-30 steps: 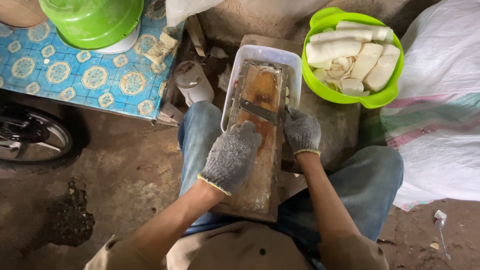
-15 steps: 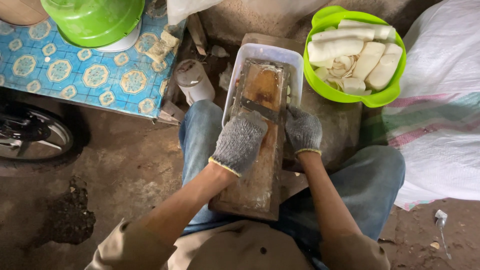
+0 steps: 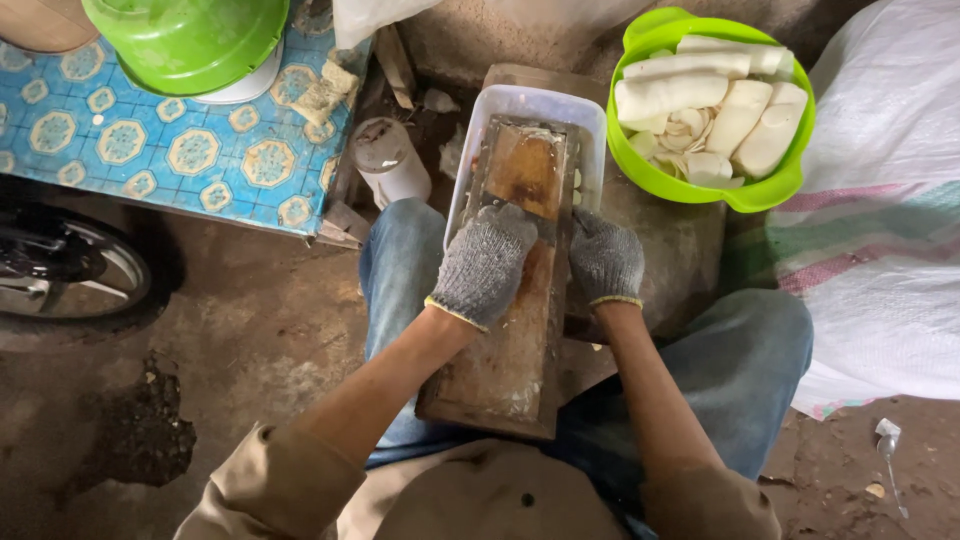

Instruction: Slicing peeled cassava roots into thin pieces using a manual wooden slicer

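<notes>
Left hand: your gloved left hand (image 3: 484,264) presses palm-down on the wooden slicer board (image 3: 508,330), fingers curled together over something you cannot make out.
Right hand: your gloved right hand (image 3: 606,260) clamps the board's right edge.
Board: it slopes from your lap into the clear plastic tub (image 3: 590,120).
Bowl: a green bowl (image 3: 700,185) of peeled white cassava pieces (image 3: 720,95) stands just right of the tub.
Left side: a blue tiled counter (image 3: 150,150) carries an upturned green basin (image 3: 185,40).

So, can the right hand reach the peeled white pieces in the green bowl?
Probably yes: the right hand grips the wooden slicer board, and the green bowl sits open, close ahead on its side, nothing between.
</notes>
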